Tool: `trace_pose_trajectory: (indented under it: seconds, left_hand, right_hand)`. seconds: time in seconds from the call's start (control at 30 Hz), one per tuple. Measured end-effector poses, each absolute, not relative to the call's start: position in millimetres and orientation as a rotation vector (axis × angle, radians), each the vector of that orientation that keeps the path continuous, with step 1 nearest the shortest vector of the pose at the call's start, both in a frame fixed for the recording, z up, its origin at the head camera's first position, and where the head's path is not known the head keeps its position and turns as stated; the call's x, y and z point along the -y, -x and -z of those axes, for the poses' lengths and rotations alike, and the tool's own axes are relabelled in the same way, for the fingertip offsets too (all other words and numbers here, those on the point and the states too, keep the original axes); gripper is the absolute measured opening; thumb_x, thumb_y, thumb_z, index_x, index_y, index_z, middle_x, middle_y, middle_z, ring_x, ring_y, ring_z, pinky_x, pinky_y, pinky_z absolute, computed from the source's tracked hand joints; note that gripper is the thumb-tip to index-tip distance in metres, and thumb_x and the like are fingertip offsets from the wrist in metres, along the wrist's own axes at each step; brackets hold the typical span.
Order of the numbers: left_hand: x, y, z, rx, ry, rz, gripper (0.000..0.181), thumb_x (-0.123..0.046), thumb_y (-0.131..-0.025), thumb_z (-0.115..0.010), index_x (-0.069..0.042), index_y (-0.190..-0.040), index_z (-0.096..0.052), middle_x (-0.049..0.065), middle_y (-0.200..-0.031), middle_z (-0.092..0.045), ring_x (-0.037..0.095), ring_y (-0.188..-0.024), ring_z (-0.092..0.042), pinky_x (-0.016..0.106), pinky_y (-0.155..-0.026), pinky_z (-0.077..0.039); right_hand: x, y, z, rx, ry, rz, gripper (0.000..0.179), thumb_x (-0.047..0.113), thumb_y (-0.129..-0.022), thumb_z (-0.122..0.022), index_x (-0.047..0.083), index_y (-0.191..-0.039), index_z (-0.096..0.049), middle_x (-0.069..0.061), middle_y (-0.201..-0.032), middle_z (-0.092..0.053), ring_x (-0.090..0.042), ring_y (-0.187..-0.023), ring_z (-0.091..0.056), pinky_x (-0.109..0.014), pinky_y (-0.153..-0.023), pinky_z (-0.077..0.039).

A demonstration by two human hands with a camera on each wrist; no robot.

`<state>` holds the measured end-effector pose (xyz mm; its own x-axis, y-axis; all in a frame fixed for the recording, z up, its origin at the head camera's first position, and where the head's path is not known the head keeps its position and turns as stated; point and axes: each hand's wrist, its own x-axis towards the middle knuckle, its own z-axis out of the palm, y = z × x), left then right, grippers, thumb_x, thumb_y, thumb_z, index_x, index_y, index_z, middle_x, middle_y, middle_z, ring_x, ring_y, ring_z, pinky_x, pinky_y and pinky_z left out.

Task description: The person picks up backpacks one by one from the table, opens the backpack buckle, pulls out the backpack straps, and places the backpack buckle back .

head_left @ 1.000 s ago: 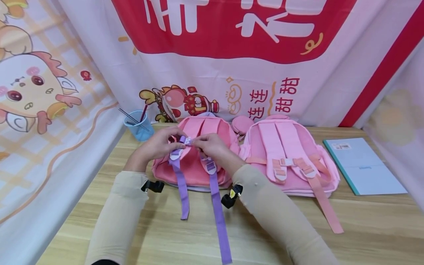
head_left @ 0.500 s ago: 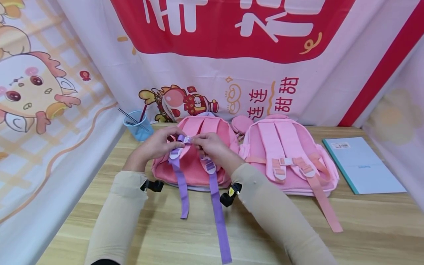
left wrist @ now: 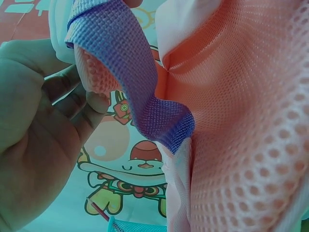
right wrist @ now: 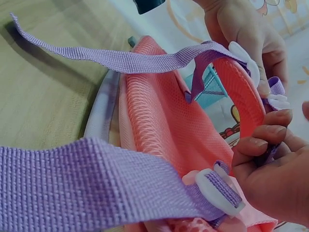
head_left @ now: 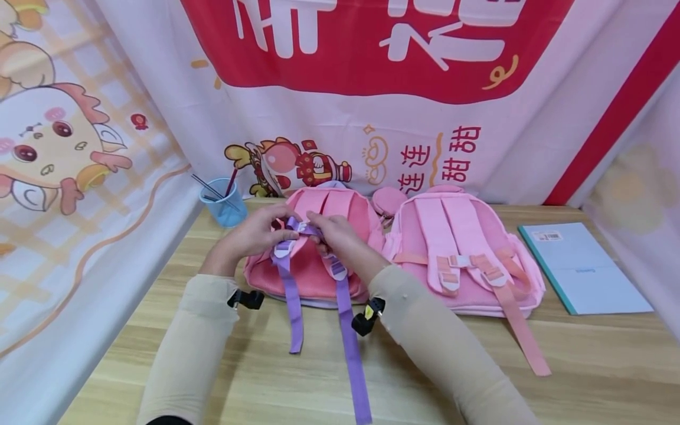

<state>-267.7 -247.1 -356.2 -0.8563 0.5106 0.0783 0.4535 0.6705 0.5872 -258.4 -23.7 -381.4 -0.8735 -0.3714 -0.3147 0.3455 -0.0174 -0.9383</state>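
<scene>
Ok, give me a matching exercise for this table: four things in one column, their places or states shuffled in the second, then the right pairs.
Things:
1. cup
2. notebook
3. chest clip
4. light pink bag

Places or states:
A. flat on the table's right side
B. pinched between the left hand and the right hand
C. far left of the table, sticks standing in it
D. lying with straps up, between the darker pink bag and the notebook

Pairs: 1-C, 2-A, 3-B, 4-D
</scene>
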Motion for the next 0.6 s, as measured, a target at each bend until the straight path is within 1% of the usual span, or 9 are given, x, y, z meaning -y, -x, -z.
trace_pose_trajectory:
  seconds: [0.1, 0.23, 0.4, 0.6]
  left_hand:
    - [247.1, 267.3, 355.5, -2.78, -0.809, -0.947, 0.028, -0.013, -0.1, -0.078, -0.012, -0.127, -0.073, 0.009, -0.12, -0.073, 0.027, -0.11, -0.064, 0.049, -0.1, -0.055]
    - [246.8, 266.5, 355.5, -2.781, -0.808, -0.943, 0.027, -0.013, -0.1, -0.078, -0.012, -0.126, -0.073, 0.007, -0.118, -0.074, 0.027, -0.109, -0.064, 0.048, -0.099, -0.055]
    - [246.9, 266.5, 356.1, -2.778, -0.777, -0.945, 0.027, -0.018, -0.099, -0.08, -0.013, -0.125, -0.073, 0.007, -0.118, -0.073, 0.027, -0.11, -0.063, 0.05, -0.101, -0.055]
    - [248.2, 267.8, 355.5, -2.745, -0.706, -0.966, 0.031, -0.025, -0.099, -0.082, -0.016, -0.127, -0.072, 0.006, -0.12, -0.072, 0.029, -0.111, -0.061, 0.046, -0.097, -0.053]
  right_hand:
    - [23.5, 257.3, 380.9, -1.843, 0.052, 1.904, 0.042, 0.048, -0.106, -0.066, 0.011, -0.086, -0.068, 0.002, -0.067, -0.053, -0.014, -0.059, -0.046, -0.03, -0.06, -0.036]
    - [24.6, 257.1, 380.4, -1.889, 0.062, 1.876, 0.035, 0.041, -0.105, -0.07, 0.011, -0.089, -0.072, 0.002, -0.067, -0.053, -0.015, -0.06, -0.046, -0.03, -0.061, -0.036]
    - [26.4, 258.5, 381.2, -1.862, 0.036, 1.906, 0.026, 0.029, -0.109, -0.064, 0.008, -0.096, -0.072, 0.001, -0.068, -0.052, -0.014, -0.058, -0.045, -0.029, -0.059, -0.037]
    - [27.1, 258.8, 381.3, -1.852, 0.024, 1.932, 0.024, 0.024, -0.11, -0.061, 0.006, -0.1, -0.072, 0.001, -0.067, -0.049, -0.014, -0.057, -0.044, -0.028, -0.057, -0.039]
